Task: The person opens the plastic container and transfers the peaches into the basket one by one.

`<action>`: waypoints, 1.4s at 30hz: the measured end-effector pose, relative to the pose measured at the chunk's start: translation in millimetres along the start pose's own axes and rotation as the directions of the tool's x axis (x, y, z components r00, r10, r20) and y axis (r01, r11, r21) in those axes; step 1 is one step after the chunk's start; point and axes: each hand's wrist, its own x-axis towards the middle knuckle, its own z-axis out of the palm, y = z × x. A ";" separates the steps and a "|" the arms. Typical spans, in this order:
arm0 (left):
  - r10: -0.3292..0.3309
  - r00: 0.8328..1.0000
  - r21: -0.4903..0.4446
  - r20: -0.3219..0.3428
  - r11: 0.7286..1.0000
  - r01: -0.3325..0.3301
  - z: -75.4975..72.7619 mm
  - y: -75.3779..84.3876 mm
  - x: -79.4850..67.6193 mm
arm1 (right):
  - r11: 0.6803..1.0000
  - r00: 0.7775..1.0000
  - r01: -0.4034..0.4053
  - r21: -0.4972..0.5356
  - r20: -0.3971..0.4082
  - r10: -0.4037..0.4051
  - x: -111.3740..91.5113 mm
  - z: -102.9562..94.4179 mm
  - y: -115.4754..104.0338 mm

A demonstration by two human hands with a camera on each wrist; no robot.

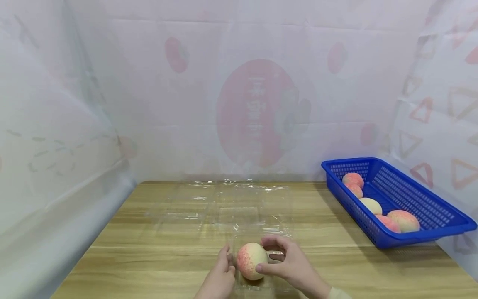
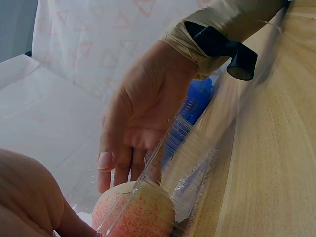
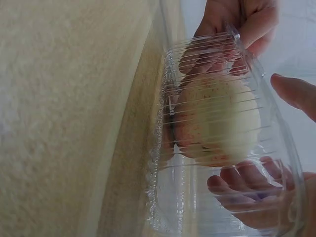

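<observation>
A pale yellow peach (image 1: 252, 261) with a red blush sits inside a clear plastic container (image 3: 160, 128) on the table. My left hand (image 1: 220, 274) is at the container's left side, pinching its rim between thumb and fingers. The right hand (image 1: 289, 265) is on the peach's right side, fingers spread and loosely bent. In the right wrist view, a gap shows between the right thumb (image 3: 296, 96) and the peach. Through the ribbed clear wall, the right fingertips appear close beside the fruit; whether they touch it, I cannot tell.
More clear plastic containers (image 1: 239, 209) stand behind on the wooden table (image 1: 130, 249). On the right, a blue basket (image 1: 377, 241) holds several peaches (image 1: 403, 221) along its near left side. White printed cloth (image 1: 149, 104) surrounds the table at the back and sides.
</observation>
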 end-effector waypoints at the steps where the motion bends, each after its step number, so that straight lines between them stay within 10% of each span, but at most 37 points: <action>1: 0.003 1.000 0.006 -0.002 1.000 -0.003 -0.2 -0.1 0.0 | 1.000 1.000 0.009 -0.018 0.003 -0.009 1.2 0.8 0.9; 22: 0.045 0.999 -0.004 0.007 0.999 -0.045 -1.0 -3.7 3.2 | 0.985 0.983 0.096 -0.143 0.169 -0.071 10.0 14.1 7.2; 42: 0.038 0.999 -0.015 0.019 0.999 -0.038 -1.5 -4.8 5.3 | 0.980 0.985 0.100 -0.174 0.159 -0.072 11.6 15.8 7.6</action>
